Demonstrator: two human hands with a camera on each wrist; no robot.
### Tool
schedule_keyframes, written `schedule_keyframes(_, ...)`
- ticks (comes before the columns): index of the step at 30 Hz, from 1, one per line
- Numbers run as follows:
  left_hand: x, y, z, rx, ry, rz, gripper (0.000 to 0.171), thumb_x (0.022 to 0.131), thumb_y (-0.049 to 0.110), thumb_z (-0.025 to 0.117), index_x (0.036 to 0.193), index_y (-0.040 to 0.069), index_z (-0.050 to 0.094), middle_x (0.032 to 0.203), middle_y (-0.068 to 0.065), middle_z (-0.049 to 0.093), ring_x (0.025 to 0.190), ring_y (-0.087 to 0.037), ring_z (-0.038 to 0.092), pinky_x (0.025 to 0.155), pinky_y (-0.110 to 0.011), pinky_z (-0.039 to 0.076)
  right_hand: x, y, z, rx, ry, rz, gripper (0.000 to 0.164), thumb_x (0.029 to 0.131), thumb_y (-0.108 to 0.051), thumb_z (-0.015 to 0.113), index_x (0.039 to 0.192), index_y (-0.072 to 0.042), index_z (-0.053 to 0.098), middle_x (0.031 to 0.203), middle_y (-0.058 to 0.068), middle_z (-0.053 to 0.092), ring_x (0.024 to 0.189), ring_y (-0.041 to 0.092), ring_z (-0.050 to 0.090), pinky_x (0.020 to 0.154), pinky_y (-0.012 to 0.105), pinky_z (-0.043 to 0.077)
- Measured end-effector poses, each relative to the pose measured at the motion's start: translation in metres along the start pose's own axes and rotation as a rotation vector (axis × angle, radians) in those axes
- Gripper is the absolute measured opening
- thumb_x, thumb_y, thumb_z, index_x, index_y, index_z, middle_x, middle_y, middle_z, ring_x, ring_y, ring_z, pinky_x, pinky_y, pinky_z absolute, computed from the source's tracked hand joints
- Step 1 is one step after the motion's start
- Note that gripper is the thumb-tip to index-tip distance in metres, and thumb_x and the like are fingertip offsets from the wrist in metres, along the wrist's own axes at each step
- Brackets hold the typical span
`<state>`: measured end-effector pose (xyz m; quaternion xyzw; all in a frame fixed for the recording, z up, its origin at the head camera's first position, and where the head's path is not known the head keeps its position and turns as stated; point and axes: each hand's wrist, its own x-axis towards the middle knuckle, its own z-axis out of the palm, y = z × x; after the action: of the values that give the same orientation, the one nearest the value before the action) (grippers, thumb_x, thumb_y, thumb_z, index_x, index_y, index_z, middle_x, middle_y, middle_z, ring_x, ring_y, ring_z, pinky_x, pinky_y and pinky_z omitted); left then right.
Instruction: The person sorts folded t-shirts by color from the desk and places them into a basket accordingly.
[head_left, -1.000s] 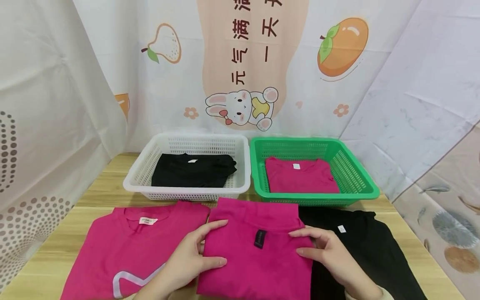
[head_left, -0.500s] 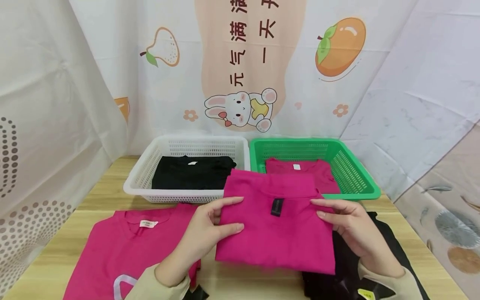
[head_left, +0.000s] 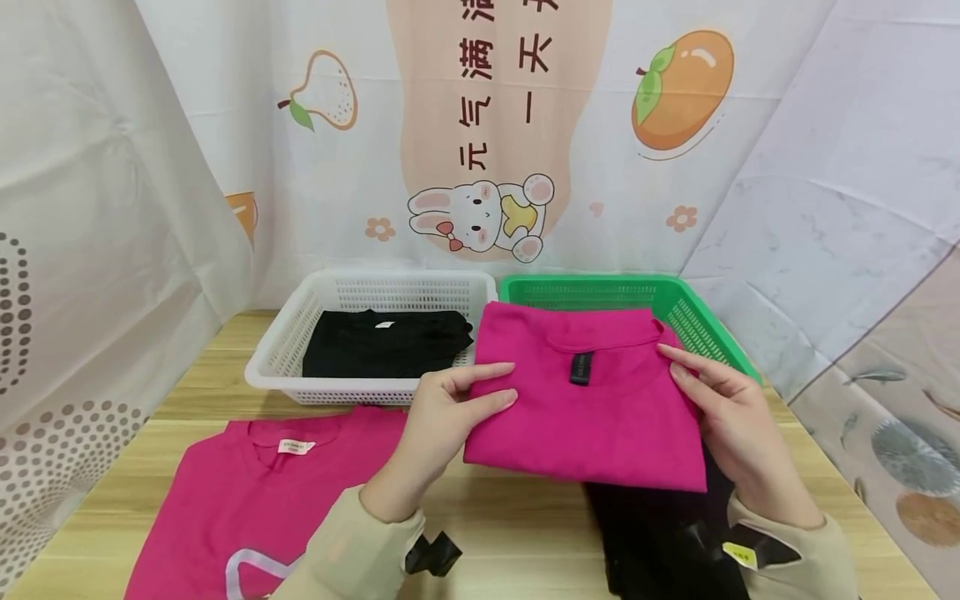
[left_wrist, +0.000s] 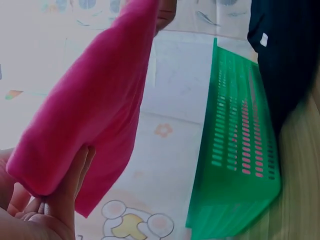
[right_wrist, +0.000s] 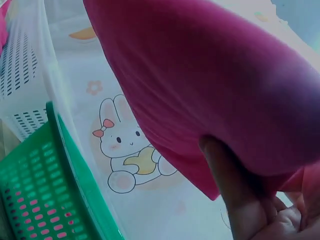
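Observation:
A folded magenta T-shirt [head_left: 585, 417] with a dark neck label hangs in the air, overlapping the front of the green basket [head_left: 720, 337] in the head view. My left hand [head_left: 450, 417] pinches its left side, thumb on top and fingers beneath. On the opposite side my right hand [head_left: 738, 417] grips the edge between thumb and fingers. Both wrist views show the shirt [left_wrist: 95, 95] raised off the table, with fingers [right_wrist: 225, 175] under the cloth. The pink garment inside the green basket is hidden by the shirt in the head view but shows through the basket's holes.
A white basket [head_left: 281, 379] holding a folded black shirt [head_left: 382, 346] stands at the back left. Another pink T-shirt [head_left: 247, 492] lies front left on the wooden table [head_left: 502, 533]. A black shirt [head_left: 652, 533] lies at the right under my arm. A printed curtain [head_left: 337, 208] hangs behind.
Both hands have lifted the folded magenta T-shirt off the table and carried it forward and to the right, from the front middle to over the green basket's near side.

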<state>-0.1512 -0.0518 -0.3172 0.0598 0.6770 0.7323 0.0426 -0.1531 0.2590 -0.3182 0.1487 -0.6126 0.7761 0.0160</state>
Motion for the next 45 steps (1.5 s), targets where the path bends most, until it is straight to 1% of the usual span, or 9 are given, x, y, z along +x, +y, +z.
schedule_keyframes(2, 0.005, 0.0, 0.003, -0.009, -0.003, 0.002, 0.036, 0.083, 0.006, 0.076, 0.119, 0.011, 0.073, 0.108, -0.011, 0.072, 0.076, -0.016, 0.071, 0.072, -0.031, 0.06, 0.002, -0.001, -0.003, 0.019, 0.007, 0.001, 0.036, 0.101, 0.002, 0.049, 0.127, -0.012, 0.069, 0.118, -0.006, 0.071, 0.099, 0.005, 0.069, 0.075, 0.021, 0.058)
schedule_keyframes(8, 0.016, 0.002, 0.01, -0.039, -0.03, -0.015, 0.04, 0.086, 0.007, 0.074, 0.125, 0.014, 0.07, 0.111, -0.011, 0.071, 0.08, -0.014, 0.07, 0.074, -0.03, 0.06, 0.009, -0.01, -0.012, 0.042, -0.041, 0.092, 0.036, 0.102, -0.001, 0.048, 0.127, -0.014, 0.069, 0.123, -0.007, 0.069, 0.098, 0.007, 0.071, 0.075, 0.026, 0.06)
schedule_keyframes(15, 0.026, 0.009, 0.015, -0.043, -0.178, -0.031, 0.058, 0.086, 0.005, 0.073, 0.14, 0.019, 0.058, 0.127, -0.014, 0.066, 0.099, -0.016, 0.07, 0.083, -0.032, 0.059, 0.018, -0.016, -0.026, -0.024, -0.073, 0.207, 0.047, 0.098, 0.005, 0.052, 0.133, -0.023, 0.065, 0.116, -0.005, 0.071, 0.089, 0.013, 0.073, 0.069, 0.033, 0.061)
schedule_keyframes(23, 0.043, 0.014, 0.025, 0.089, -0.327, -0.042, 0.076, 0.08, 0.001, 0.078, 0.147, 0.02, 0.048, 0.134, -0.011, 0.062, 0.113, -0.023, 0.067, 0.089, -0.033, 0.058, 0.036, -0.019, -0.041, -0.128, 0.072, 0.228, 0.043, 0.094, -0.001, 0.063, 0.13, -0.024, 0.067, 0.121, -0.015, 0.06, 0.087, 0.006, 0.07, 0.067, 0.026, 0.06)
schedule_keyframes(27, 0.053, 0.016, 0.032, 0.11, -0.29, -0.041, 0.072, 0.081, 0.001, 0.078, 0.145, 0.021, 0.052, 0.131, -0.01, 0.065, 0.111, -0.022, 0.068, 0.088, -0.032, 0.058, 0.044, -0.022, -0.045, -0.166, 0.137, 0.254, 0.039, 0.091, -0.007, 0.069, 0.125, -0.027, 0.07, 0.114, -0.018, 0.063, 0.082, 0.004, 0.069, 0.065, 0.024, 0.059)
schedule_keyframes(32, 0.064, 0.012, 0.038, 0.132, -0.183, -0.015, 0.058, 0.083, 0.005, 0.078, 0.137, 0.019, 0.061, 0.119, -0.012, 0.072, 0.103, -0.018, 0.07, 0.085, -0.027, 0.057, 0.055, -0.025, -0.046, -0.183, 0.185, 0.237, 0.034, 0.09, -0.009, 0.071, 0.12, -0.026, 0.073, 0.111, -0.018, 0.065, 0.082, 0.001, 0.068, 0.065, 0.021, 0.058)
schedule_keyframes(34, 0.068, 0.01, 0.039, 0.152, -0.137, 0.0, 0.053, 0.083, 0.008, 0.078, 0.133, 0.018, 0.064, 0.118, -0.011, 0.072, 0.101, -0.018, 0.071, 0.084, -0.027, 0.057, 0.059, -0.026, -0.046, -0.225, 0.207, 0.238, 0.034, 0.09, -0.013, 0.072, 0.122, -0.026, 0.072, 0.117, -0.015, 0.061, 0.082, 0.001, 0.068, 0.065, 0.021, 0.058)
schedule_keyframes(39, 0.077, 0.005, 0.043, 0.192, -0.045, 0.06, 0.044, 0.086, 0.012, 0.077, 0.129, 0.014, 0.068, 0.122, -0.01, 0.071, 0.108, -0.021, 0.07, 0.09, -0.03, 0.057, 0.071, -0.029, -0.045, -0.299, 0.26, 0.275, 0.041, 0.092, -0.021, 0.071, 0.132, -0.026, 0.064, 0.145, 0.007, 0.041, 0.076, 0.003, 0.069, 0.065, 0.022, 0.059)
schedule_keyframes(45, 0.087, -0.004, 0.047, 0.17, 0.032, 0.063, 0.04, 0.088, 0.013, 0.074, 0.128, 0.015, 0.069, 0.127, -0.009, 0.069, 0.115, -0.022, 0.063, 0.089, -0.03, 0.057, 0.086, -0.029, -0.045, -0.324, 0.315, 0.284, 0.041, 0.091, -0.025, 0.072, 0.132, -0.025, 0.065, 0.154, 0.012, 0.031, 0.07, 0.004, 0.069, 0.063, 0.022, 0.059)
